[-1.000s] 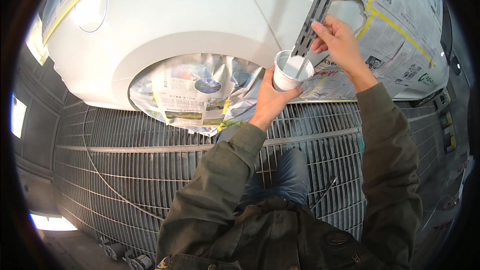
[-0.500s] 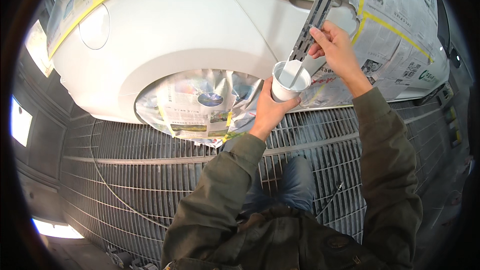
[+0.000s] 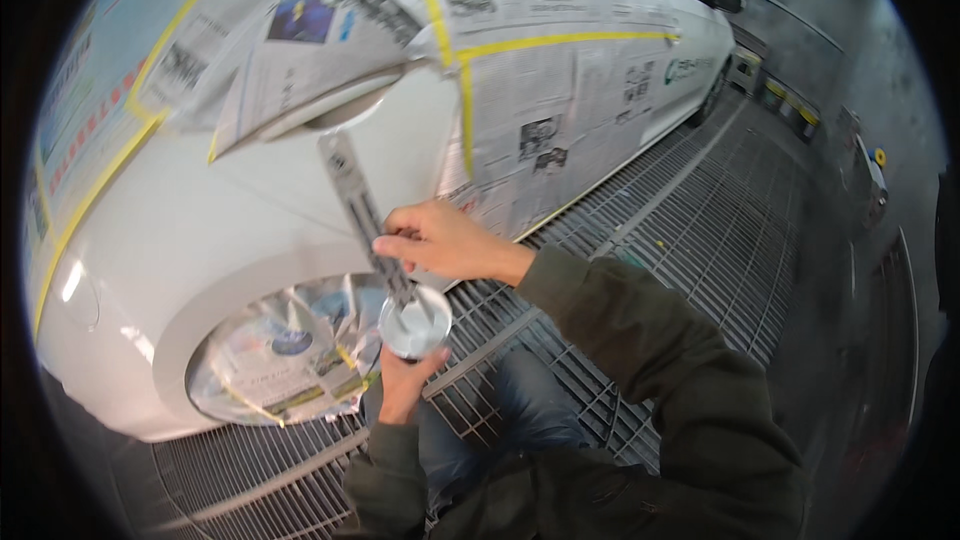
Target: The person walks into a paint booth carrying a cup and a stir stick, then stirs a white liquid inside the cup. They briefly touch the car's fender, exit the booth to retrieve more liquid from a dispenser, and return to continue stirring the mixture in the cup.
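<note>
My left hand (image 3: 405, 385) is closed round a white plastic cup (image 3: 430, 330) with pale grey-white liquid in it. My right hand (image 3: 440, 240) grips a long slotted metal mixing stick (image 3: 347, 180), its lower end dipped in the cup and its top leaning up to the left. Both are held close to the white car's rear panel (image 3: 280, 200), above and beside a wheel arch covered in crumpled newspaper (image 3: 265, 350). The cup's lower part is mostly hidden by my fingers.
Newspaper sheets (image 3: 555, 110) edged with yellow tape cover much of the car's side and upper body. A metal grate floor (image 3: 690, 240) runs below. At the right are a grey wall (image 3: 820, 30), several dark containers (image 3: 790, 105) and a wall fitting with a yellow part (image 3: 878, 158).
The view has swung to the right along the car, bringing more of its side and the wall into sight. My hands, cup and stick now appear lower and further left.
</note>
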{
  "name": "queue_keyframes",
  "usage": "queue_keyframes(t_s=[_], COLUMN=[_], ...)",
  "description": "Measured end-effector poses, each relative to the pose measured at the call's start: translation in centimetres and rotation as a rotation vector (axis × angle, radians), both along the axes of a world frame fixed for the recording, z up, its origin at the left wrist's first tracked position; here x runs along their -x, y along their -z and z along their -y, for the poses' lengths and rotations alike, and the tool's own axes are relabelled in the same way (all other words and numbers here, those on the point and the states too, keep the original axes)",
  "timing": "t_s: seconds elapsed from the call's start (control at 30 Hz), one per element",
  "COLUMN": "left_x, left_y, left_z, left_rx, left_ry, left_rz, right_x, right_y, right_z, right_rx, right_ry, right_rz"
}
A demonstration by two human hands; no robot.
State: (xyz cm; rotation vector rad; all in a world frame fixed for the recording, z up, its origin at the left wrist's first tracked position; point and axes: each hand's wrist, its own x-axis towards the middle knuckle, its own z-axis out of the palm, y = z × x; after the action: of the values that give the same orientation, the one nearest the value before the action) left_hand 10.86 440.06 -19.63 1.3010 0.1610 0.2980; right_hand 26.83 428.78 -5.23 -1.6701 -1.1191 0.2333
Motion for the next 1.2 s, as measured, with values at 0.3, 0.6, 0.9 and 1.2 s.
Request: queue_keyframes(t_s=[0.3, 0.6, 0.9, 1.2], left_x=[6.0, 12.8, 20.2, 21.4], left_y=[3.1, 1.6, -0.2, 2.3], left_z=[-1.1, -4.5, -5.2, -6.5], left_rx=[0.010, -0.204, -0.207, -0.292], left_ry=[-0.114, -0.236, -0.476, -0.550], left_rz=[0.023, -0.002, -0.169, -0.093], right_x=[-3.1, 4.0, 9.2, 12.2], right_y=[-6.4, -13.7, -5.8, -4.0], right_z=[-0.9, -15.2, -24.5, -28.3], right_rx=[-0.332, -0.214, -0.771, -0.865], right_ry=[-0.135, -0.482, -0.254, -0.372], right_rz=[0.001, 0.318, 0.612, 0.484])
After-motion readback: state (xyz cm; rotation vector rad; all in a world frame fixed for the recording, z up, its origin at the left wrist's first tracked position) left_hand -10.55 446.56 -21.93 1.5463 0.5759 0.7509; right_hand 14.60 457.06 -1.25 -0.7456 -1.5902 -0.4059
